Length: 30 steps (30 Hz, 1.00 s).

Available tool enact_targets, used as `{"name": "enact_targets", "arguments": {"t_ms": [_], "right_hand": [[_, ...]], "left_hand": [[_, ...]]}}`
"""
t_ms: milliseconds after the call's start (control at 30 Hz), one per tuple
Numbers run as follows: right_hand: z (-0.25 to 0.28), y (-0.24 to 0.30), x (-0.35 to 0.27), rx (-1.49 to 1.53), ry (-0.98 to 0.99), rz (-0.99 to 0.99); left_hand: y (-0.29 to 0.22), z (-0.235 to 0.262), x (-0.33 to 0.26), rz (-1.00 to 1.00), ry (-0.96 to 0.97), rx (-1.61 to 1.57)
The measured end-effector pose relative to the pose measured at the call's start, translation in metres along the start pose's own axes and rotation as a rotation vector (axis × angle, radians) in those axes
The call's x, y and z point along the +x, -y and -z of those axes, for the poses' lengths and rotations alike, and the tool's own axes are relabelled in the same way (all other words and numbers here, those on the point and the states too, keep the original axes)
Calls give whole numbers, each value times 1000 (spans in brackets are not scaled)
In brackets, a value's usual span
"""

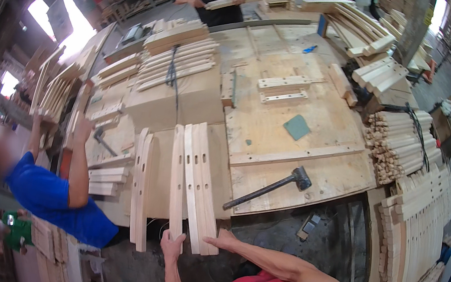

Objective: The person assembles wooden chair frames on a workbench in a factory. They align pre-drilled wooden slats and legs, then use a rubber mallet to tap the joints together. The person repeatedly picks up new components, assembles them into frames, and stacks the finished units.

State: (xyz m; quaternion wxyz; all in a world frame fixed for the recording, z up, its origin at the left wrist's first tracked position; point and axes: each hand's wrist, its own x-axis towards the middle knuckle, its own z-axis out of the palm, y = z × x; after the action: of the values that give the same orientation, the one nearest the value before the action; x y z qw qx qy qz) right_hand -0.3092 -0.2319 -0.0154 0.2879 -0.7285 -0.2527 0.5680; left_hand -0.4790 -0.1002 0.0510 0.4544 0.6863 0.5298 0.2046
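Slotted wooden slats point(195, 186) are being gathered at the bench edge, left hand point(171, 248) gripping one end, right hand point(221, 238) spread flat beside; squaring their ends likely follows.

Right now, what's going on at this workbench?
A person in a red shirt has both hands on long slotted wooden slats at the near edge of a plywood workbench. The left hand grips the end of one slat; the right hand rests against the ends of the others. A hammer lies untouched to the right. Two other people work nearby.
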Motion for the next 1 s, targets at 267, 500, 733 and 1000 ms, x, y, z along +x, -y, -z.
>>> {"name": "enact_targets", "arguments": {"t_ms": [267, 500, 733, 1000], "right_hand": [[153, -61, -74, 317, -499, 407], [474, -78, -171, 580, -1530, 335], [729, -54, -165, -9, -1893, -206], [788, -97, -126, 791, -983, 145]], "left_hand": [[-35, -52, -12, -113, 37, -322], [-143, -174, 18, -103, 177, -377], [-198, -272, 46, -271, 315, -210], [-254, -303, 109, -224, 143, 183]]}}
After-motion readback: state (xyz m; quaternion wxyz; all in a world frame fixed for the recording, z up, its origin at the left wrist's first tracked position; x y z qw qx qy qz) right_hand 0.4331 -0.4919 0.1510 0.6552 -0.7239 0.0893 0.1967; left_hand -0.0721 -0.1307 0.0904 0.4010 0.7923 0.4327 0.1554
